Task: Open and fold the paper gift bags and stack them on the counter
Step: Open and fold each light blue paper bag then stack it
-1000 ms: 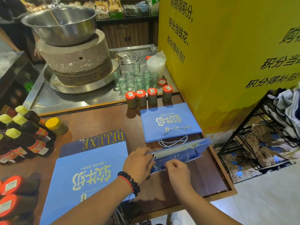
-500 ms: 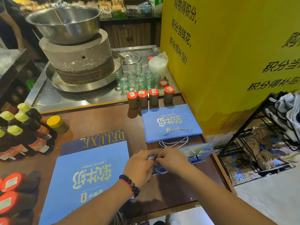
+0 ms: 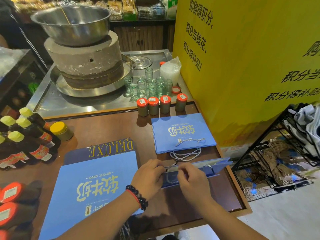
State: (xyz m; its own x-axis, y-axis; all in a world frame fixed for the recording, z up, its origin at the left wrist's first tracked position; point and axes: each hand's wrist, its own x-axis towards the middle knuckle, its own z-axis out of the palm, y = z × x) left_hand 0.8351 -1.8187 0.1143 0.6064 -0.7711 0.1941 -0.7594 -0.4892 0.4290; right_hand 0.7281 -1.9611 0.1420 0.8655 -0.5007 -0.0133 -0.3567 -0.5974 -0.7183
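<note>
Both hands, the left hand (image 3: 149, 176) and right hand (image 3: 191, 180), pinched the mouth of a small blue paper gift bag (image 3: 195, 172) lying on the brown wooden table (image 3: 110, 129) before the flat blue stack (image 3: 183, 132), apparently mid-fold, with flattening and stacking likely next.

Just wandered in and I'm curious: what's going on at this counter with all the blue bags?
A person is folding paper gift bags. Both hands, left hand and right hand, hold a small blue bag lying on the wooden counter. Behind it sits a flat stack of finished small bags; larger blue bags lie to the left.
</note>
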